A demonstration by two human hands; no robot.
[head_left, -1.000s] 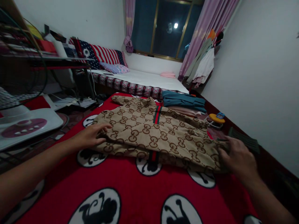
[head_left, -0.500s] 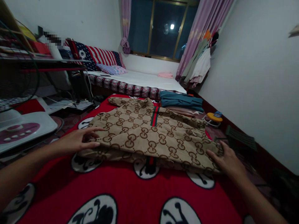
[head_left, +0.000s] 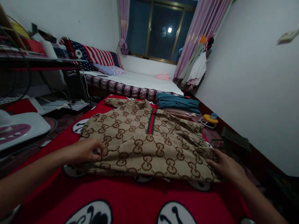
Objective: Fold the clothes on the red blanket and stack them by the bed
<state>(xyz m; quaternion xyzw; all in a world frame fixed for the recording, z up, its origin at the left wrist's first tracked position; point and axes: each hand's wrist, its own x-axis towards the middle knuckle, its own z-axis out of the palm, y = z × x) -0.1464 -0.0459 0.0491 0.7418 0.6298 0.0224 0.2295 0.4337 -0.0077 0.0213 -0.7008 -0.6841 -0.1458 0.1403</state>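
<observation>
A tan jacket (head_left: 130, 133) with a brown double-G print lies spread across a red blanket (head_left: 130, 199). A green-red-green stripe (head_left: 152, 121) runs down its middle. On the near left part of the cloth, the curled fingers and thumb of my left hand (head_left: 90, 151) pinch the fabric. My right hand (head_left: 226, 165) is at the near right edge, its thumb on top of the cloth and some fingers hidden; it appears to grip that edge. The near edge of the jacket lies in loose folds between both hands.
Folded teal clothing (head_left: 177, 102) sits on a pinkish folded piece beyond the jacket. A bed (head_left: 140, 80) stands below the window. To the left are a cluttered desk (head_left: 58, 60) and a white appliance (head_left: 28, 126); a yellow round object (head_left: 210, 119) lies right, by the wall.
The jacket's top layer has come toward me, covering the lower layer's stripe. My left hand has closed from open fingers onto the cloth; both hands have moved slightly nearer.
</observation>
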